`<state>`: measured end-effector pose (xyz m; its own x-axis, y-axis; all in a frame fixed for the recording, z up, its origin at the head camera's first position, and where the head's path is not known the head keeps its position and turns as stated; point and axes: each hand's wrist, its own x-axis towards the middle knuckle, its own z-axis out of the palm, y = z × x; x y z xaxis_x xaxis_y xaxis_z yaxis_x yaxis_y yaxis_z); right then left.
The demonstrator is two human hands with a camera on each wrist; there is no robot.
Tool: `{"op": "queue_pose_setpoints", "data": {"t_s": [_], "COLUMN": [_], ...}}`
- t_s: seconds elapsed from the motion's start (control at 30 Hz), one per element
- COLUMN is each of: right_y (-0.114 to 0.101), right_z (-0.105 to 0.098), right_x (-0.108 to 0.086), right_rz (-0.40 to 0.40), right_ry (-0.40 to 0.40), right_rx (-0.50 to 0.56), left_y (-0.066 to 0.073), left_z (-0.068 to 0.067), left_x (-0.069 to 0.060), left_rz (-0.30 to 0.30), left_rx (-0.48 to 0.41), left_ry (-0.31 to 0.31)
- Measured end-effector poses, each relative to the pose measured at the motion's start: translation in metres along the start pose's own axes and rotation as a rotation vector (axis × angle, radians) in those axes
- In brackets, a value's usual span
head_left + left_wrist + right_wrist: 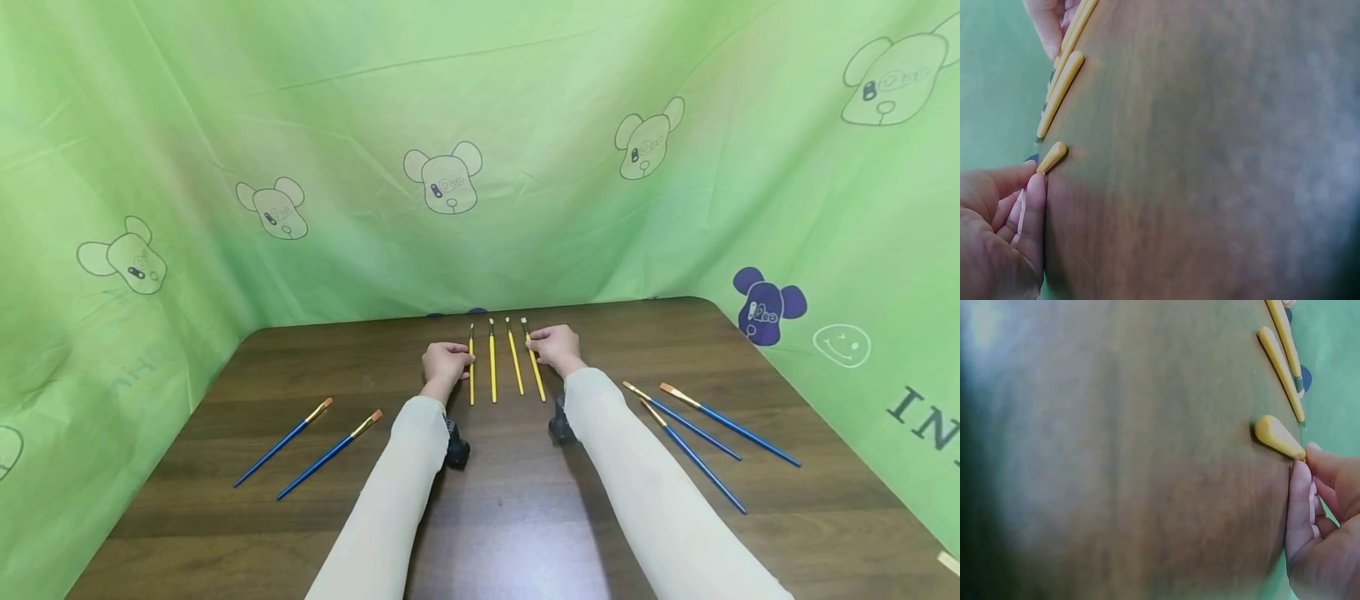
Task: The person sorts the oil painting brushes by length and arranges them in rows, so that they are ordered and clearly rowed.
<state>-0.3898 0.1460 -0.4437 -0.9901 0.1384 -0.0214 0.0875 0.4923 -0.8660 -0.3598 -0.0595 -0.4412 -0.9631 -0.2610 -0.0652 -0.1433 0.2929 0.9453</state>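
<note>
Several thin yellow-handled paintbrushes lie side by side near the table's far edge, bristle ends away from me. My left hand (447, 363) pinches the leftmost yellow paintbrush (472, 385) between thumb and fingertips. At the other end of the row, my right hand (557, 345) pinches the rightmost yellow paintbrush (537, 379). Between the hands lie two more, a left-middle yellow paintbrush (492, 367) and a right-middle yellow paintbrush (515, 362). The left wrist view shows the handle end (1054, 156) beyond the left fingertips; the right wrist view shows the other handle end (1275, 435).
Two blue-handled paintbrushes (318, 463) lie slanted on the left of the brown wooden table (495, 533). On the right lie three more blue-handled paintbrushes (738, 430), two of them touching or overlapping near their bristles. A green printed cloth (525, 250) hangs behind and around the table.
</note>
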Motion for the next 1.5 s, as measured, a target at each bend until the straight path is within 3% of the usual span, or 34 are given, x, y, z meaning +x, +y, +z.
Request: {"op": "queue_pose_setpoints", "data": {"t_s": [0.33, 1.03, 1.3, 1.5], "right_y": [-0.004, -0.002, -0.007, -0.009], "right_z": [-0.003, -0.004, -0.008, -0.010], "right_x": [-0.002, -0.006, -0.012, -0.017], "right_rz": [0.007, -0.005, 0.003, 0.025], "right_ry": [0.033, 0.022, -0.007, -0.054], "right_rx": [-0.025, -0.051, 0.004, 0.114], "left_y": [0.002, 0.000, 0.003, 0.000], "left_z": [0.003, 0.005, 0.003, -0.002], "left_x": [0.002, -0.003, -0.003, 0.000], "left_rz": [-0.010, 0.012, 0.011, -0.003], "left_rx": [0.007, 0.029, 0.036, -0.027], "left_ry": [0.006, -0.007, -0.013, -0.042]}}
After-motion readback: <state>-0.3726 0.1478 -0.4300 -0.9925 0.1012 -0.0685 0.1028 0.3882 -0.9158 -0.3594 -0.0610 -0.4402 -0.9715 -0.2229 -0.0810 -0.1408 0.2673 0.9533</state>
